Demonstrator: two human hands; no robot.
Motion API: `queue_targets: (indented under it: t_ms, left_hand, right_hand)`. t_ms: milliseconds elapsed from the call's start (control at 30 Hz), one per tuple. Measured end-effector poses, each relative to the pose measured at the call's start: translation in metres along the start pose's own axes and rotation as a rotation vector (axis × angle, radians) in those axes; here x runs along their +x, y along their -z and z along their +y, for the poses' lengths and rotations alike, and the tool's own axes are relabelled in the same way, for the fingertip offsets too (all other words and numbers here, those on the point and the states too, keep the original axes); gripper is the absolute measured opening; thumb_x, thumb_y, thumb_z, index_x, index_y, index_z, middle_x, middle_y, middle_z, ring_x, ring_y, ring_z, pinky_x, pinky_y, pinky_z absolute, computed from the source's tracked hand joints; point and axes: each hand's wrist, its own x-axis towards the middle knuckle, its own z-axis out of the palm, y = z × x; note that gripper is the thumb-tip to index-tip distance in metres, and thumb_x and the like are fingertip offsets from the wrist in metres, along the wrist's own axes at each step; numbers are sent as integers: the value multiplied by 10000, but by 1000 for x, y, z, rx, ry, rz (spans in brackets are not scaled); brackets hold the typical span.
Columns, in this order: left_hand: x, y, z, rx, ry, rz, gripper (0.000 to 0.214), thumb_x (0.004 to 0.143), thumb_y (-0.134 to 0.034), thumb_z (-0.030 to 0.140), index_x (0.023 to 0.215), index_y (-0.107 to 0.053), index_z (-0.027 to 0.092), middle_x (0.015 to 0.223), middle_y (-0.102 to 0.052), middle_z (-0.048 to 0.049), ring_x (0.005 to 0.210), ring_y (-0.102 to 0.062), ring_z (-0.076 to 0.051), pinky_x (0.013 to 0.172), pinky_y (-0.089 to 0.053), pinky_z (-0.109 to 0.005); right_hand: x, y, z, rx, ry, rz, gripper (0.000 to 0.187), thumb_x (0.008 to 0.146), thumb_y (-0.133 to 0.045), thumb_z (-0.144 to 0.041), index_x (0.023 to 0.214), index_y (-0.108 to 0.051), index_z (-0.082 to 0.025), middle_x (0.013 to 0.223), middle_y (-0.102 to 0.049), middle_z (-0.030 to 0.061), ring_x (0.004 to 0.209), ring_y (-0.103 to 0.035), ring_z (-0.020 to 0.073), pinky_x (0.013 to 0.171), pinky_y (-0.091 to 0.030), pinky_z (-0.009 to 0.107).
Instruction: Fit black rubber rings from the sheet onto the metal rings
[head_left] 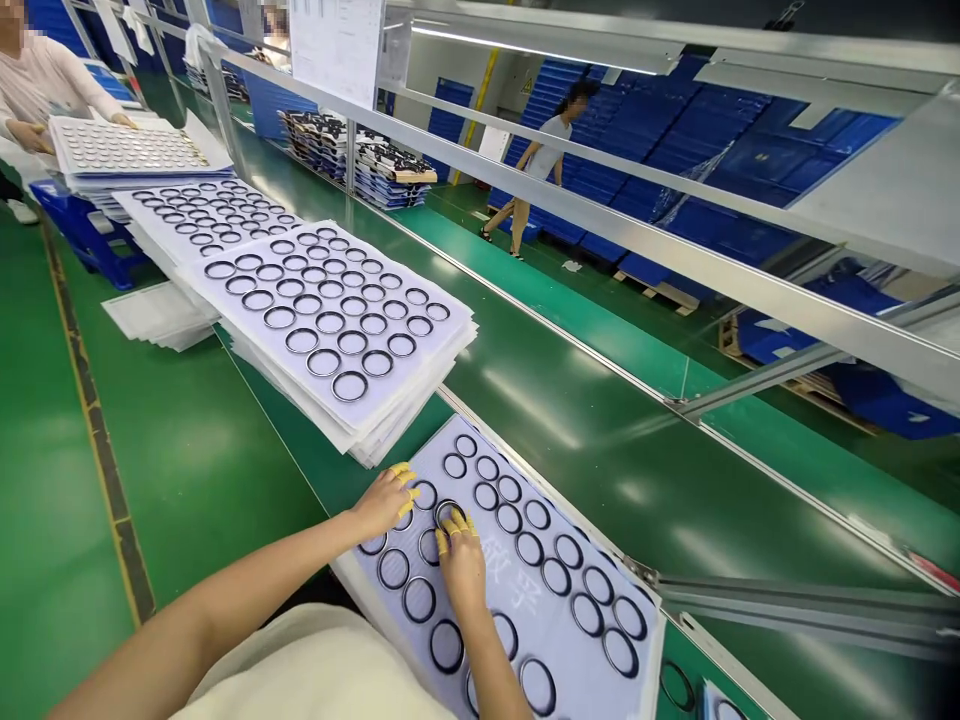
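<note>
A white sheet [555, 625] carrying rows of black rings lies on the green bench right in front of me. My left hand [384, 500], with yellow finger cots, rests fingers-down on the sheet's near-left corner over a ring. My right hand [459, 562], also in yellow cots, presses its bunched fingertips on a black ring [448, 510] near the sheet's upper left. Whether either hand grips a ring is hidden by the fingers.
A tall stack of ring-filled sheets [330, 320] sits beyond my hands, with more stacks [199, 215] further along. A person [37, 85] handles a tray at far left. Another person [544, 160] walks past blue crates. A metal rail [600, 225] runs overhead; a loose ring [677, 686] lies right.
</note>
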Motion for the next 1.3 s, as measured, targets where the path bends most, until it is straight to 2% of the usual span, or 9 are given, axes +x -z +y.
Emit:
queue_targets:
  t_ms: [100, 333, 500, 667, 833, 933, 1067, 1200, 1300]
  left_hand:
    - [11, -6, 0, 8, -46, -34, 207, 849, -587, 149, 1022, -701, 151, 1279, -577, -148, 1285, -421, -313, 1026, -402, -471]
    - [22, -19, 5, 36, -194, -89, 211, 876, -585, 195, 1056, -695, 182, 1335, -539, -128, 1314, -390, -301, 1045, -366, -472]
    - [30, -27, 20, 50, -358, -149, 112, 859, -614, 175, 857, -726, 166, 1317, -565, -116, 1336, -381, -289, 1048, -365, -436]
    - [33, -29, 22, 87, -404, -149, 138, 861, -582, 110, 817, -710, 135, 1293, -580, -134, 1317, -410, -292, 1027, -392, -442]
    - [33, -26, 21, 118, -431, -129, 126, 857, -588, 110, 802, -698, 140, 1259, -600, -129, 1295, -433, -283, 1011, -410, -440]
    - [33, -21, 24, 138, -425, -97, 126, 869, -574, 115, 835, -693, 140, 1284, -581, -127, 1290, -432, -286, 1006, -413, -436]
    - [36, -25, 45, 142, -459, -69, 157, 900, -545, 154, 928, -699, 173, 1342, -541, -104, 1308, -403, -280, 1024, -384, -442]
    - [45, -52, 81, 137, -554, -101, 145, 897, -572, 196, 927, -714, 202, 1323, -566, -76, 1307, -407, -243, 1030, -372, -399]
    - [49, -71, 98, 151, -571, -128, 140, 887, -590, 203, 868, -726, 177, 1271, -601, -101, 1287, -430, -253, 1039, -354, -407]
  right_hand:
    - [-8, 0, 5, -40, 7, -2, 250, 857, -519, -156, 981, -736, -160, 1173, -686, 136, 1215, -555, 291, 989, -482, 445]
    - [-32, 7, 29, -150, -98, 92, 314, 916, -445, -219, 1027, -715, -105, 1186, -663, 192, 1238, -519, 317, 988, -456, 505]
    - [-47, 12, 37, -201, -73, 55, 263, 872, -507, -175, 982, -741, -128, 1139, -694, 162, 1196, -551, 309, 967, -468, 450]
    - [-45, 15, 30, -255, -97, 72, 253, 885, -512, -174, 993, -740, -155, 1176, -682, 144, 1175, -547, 332, 925, -443, 473]
    - [-39, 16, 21, -279, -109, 103, 238, 890, -520, -164, 934, -745, -223, 1174, -695, 61, 1169, -542, 279, 943, -400, 408]
    - [-42, 25, 26, -310, -156, 174, 249, 922, -493, -220, 968, -738, -215, 1182, -687, 77, 1166, -534, 275, 935, -384, 408]
    - [-63, 48, 48, -370, -229, 253, 314, 952, -442, -282, 973, -739, -182, 1183, -677, 128, 1161, -520, 309, 897, -376, 434]
    - [-86, 68, 63, -421, -227, 213, 315, 947, -444, -261, 966, -747, -176, 1154, -690, 139, 1146, -528, 322, 872, -380, 428]
    - [-91, 71, 63, -442, -210, 156, 284, 930, -471, -220, 976, -749, -185, 1160, -691, 127, 1150, -533, 315, 895, -379, 417]
